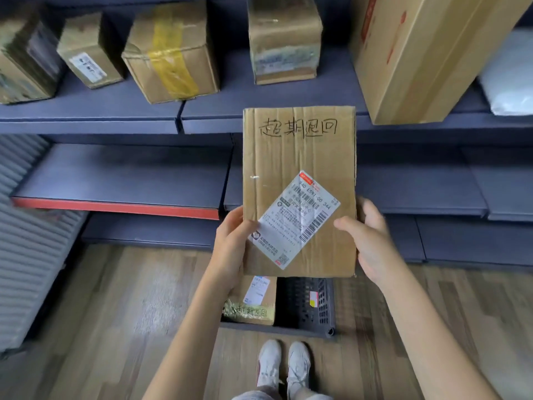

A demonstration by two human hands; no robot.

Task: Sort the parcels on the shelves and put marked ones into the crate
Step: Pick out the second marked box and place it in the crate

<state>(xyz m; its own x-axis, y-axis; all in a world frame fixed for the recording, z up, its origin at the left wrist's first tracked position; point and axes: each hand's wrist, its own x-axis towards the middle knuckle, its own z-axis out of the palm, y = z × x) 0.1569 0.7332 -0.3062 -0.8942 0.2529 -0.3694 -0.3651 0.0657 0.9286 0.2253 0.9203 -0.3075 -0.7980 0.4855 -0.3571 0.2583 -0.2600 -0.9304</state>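
A flat brown cardboard parcel (298, 157), marked in black handwriting and bearing a white shipping label (294, 220), was held upright before the dark blue shelves (121, 174). It was grasped at its lower edges by the left hand (230, 243) and the right hand (372, 241), thumbs laid on its front. Below, on the wooden floor (115, 298), a black perforated plastic crate (311, 304) was seen holding 1 smaller marked cardboard box (251, 301).

Dark shelf (230, 96) bearing five cardboard boxes (170, 53), perhaps a white bag (507, 79), wooden floor (115, 313) under black crate (311, 307)
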